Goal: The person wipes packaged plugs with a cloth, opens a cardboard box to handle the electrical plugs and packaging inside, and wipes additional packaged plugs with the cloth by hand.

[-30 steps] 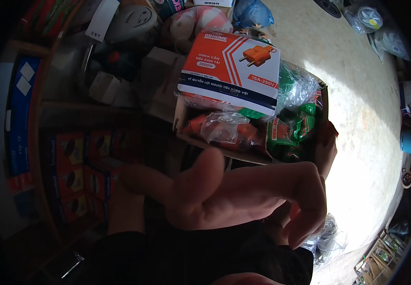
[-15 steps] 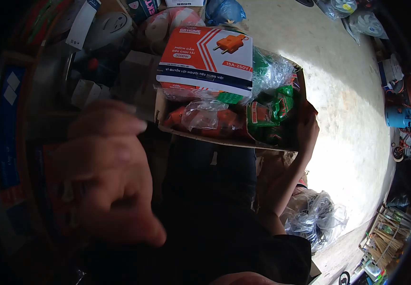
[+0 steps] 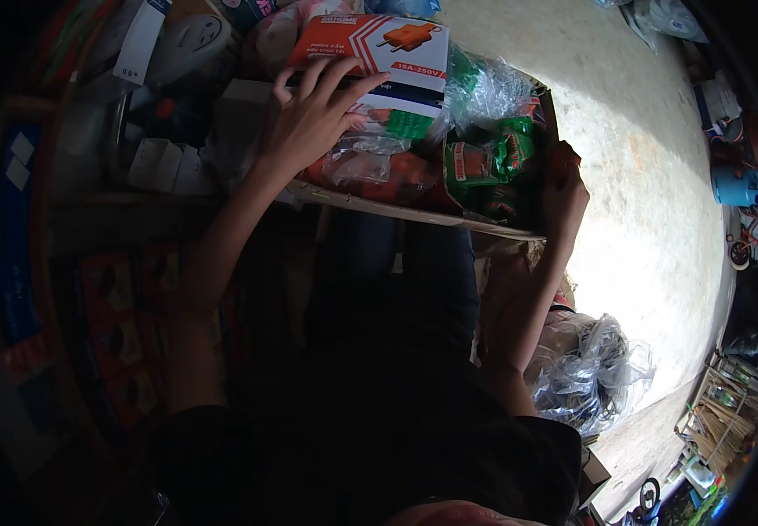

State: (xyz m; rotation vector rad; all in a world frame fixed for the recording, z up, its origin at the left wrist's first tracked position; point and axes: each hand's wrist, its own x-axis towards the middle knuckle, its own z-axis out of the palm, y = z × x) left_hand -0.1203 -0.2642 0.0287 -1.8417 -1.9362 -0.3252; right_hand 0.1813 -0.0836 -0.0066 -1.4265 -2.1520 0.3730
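Observation:
A cardboard carton (image 3: 432, 209) sits above my knees, holding packaged goods. On its left part rests an orange-and-white plug box (image 3: 418, 66) with a two-pin plug pictured on it. My left hand (image 3: 322, 101) lies over the near left part of this box, fingers spread on its surface; whether it grips is unclear. My right hand (image 3: 565, 188) is closed on the carton's right edge, its fingertips partly in shadow. Inside the carton are a green-and-red packet (image 3: 471, 164), orange items under clear plastic (image 3: 366, 162), and more crumpled clear wrap (image 3: 493, 92).
Small white boxes (image 3: 155, 165) and a white appliance (image 3: 191, 48) stand to the left. Below them are stacked red boxes (image 3: 107, 285). A bundle in clear plastic (image 3: 594, 373) lies on the right. Sunlit concrete floor (image 3: 633, 228) extends beyond, with a blue cylinder (image 3: 736, 186) farther off.
My left hand has moved from the near left, up and forward onto the plug box. The carton appears slightly higher in view. My right hand still holds its edge.

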